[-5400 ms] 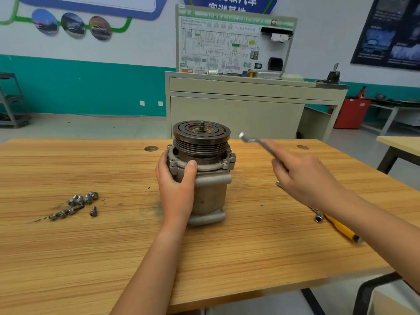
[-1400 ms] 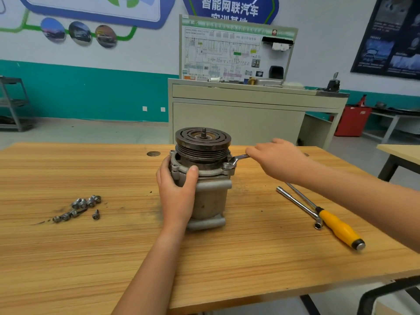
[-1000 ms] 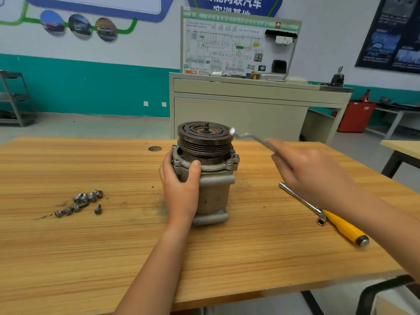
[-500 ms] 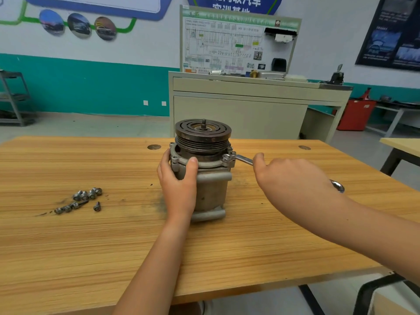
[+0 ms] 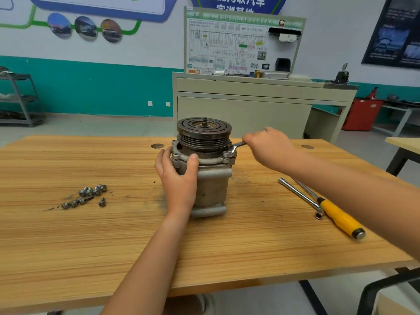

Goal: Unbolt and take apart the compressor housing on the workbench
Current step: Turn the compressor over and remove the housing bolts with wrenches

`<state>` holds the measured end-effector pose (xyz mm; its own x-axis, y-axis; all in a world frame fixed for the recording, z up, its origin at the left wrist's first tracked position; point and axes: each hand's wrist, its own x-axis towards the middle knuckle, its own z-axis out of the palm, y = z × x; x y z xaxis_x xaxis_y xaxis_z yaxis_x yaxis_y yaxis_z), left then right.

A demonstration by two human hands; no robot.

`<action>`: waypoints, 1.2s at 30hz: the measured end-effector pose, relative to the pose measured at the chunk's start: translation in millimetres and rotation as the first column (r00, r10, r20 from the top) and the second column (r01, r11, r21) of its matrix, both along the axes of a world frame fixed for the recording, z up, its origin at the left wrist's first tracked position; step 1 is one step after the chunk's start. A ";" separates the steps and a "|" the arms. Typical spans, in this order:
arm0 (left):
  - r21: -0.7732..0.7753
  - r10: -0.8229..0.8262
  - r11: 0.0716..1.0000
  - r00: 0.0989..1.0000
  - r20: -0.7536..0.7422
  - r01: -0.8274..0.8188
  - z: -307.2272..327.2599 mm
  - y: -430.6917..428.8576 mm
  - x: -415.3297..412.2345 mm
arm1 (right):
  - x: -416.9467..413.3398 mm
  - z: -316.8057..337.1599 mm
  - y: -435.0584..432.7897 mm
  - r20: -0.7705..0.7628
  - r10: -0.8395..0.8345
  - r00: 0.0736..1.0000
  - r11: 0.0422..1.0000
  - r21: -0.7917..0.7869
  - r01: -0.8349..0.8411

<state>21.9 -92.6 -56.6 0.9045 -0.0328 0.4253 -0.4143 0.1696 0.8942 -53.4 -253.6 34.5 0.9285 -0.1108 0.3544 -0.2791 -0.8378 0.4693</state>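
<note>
The compressor housing is standing upright mid-workbench, with the left hand wrapping its fingers round the flange and the right hand clamping its fingers on a wrench seated on a right-side flange bolt. If the wrench head is sitting shallow, a hard pull is risking a slip that rounds the bolt or tips the housing. Against half a second earlier, the right hand is lying farther from the person, the wrench handle having swung counterclockwise.

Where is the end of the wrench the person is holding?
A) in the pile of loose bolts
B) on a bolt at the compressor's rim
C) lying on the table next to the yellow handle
B: the right hand grips the wrench, whose far end sits at the rim of the compressor, which the left hand holds.
</note>
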 end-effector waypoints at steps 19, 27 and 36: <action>-0.032 -0.010 0.999 1.000 -0.030 0.009 -2.8 -4.8 -0.7 | -72.3 6.5 57.6 -0.143 -0.188 0.972 0.982 -0.056 0.182; -0.018 -0.024 1.000 1.000 -0.018 0.023 -4.4 -6.2 1.1 | -72.6 11.8 78.9 -0.247 -0.242 0.938 0.959 -0.208 0.193; -0.028 -0.012 1.000 1.000 0.008 0.012 -0.9 -7.5 1.1 | -32.5 22.1 23.1 -0.169 -0.174 0.970 0.957 -0.263 0.126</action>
